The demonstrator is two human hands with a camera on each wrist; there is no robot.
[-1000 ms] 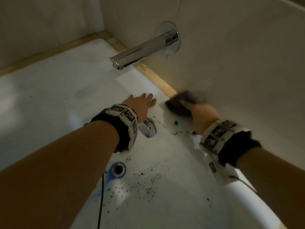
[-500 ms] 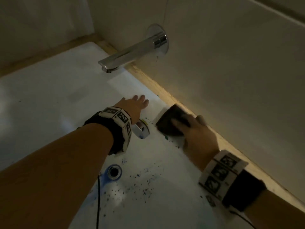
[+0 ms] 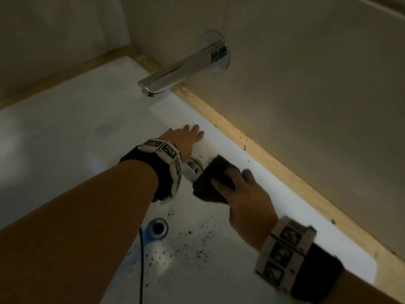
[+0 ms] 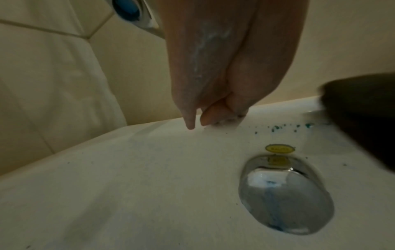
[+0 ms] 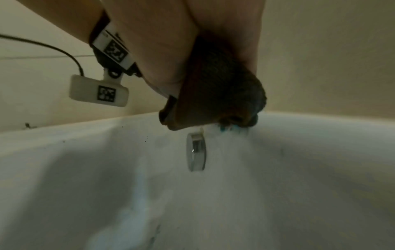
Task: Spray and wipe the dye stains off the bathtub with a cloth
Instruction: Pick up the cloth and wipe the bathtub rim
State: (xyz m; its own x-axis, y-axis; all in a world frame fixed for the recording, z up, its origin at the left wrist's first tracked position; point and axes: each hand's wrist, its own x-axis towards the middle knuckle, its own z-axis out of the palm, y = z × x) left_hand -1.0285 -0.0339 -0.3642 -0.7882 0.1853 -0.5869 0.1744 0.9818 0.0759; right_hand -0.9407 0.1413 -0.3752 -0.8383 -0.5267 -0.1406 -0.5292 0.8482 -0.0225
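Note:
My left hand [image 3: 188, 137] lies flat on the white bathtub rim [image 3: 219, 137], fingers straight, fingertips [image 4: 191, 126] touching it. My right hand [image 3: 238, 194] holds a dark cloth [image 3: 208, 181], fingers curled over it, and presses it on the tub's inner wall right beside the chrome overflow cap [image 3: 191, 170]. In the right wrist view the cloth [image 5: 218, 94] bunches under my palm above the cap [image 5: 196, 152]. Blue dye specks [image 3: 197, 242] dot the tub floor. Teal drops [image 4: 275, 128] sit on the rim near the cloth's edge [image 4: 363, 110].
A chrome spout [image 3: 182, 71] juts from the tiled wall over the tub end. A wooden ledge [image 3: 274, 163] with teal drops [image 3: 244, 148] runs along the wall. The blue-ringed drain [image 3: 158, 228] lies below my left wrist, and a black cable [image 3: 141, 260] hangs from that arm.
My right hand slid the cloth from the rim by the wall down and left to the overflow cap. My left hand stayed flat on the rim.

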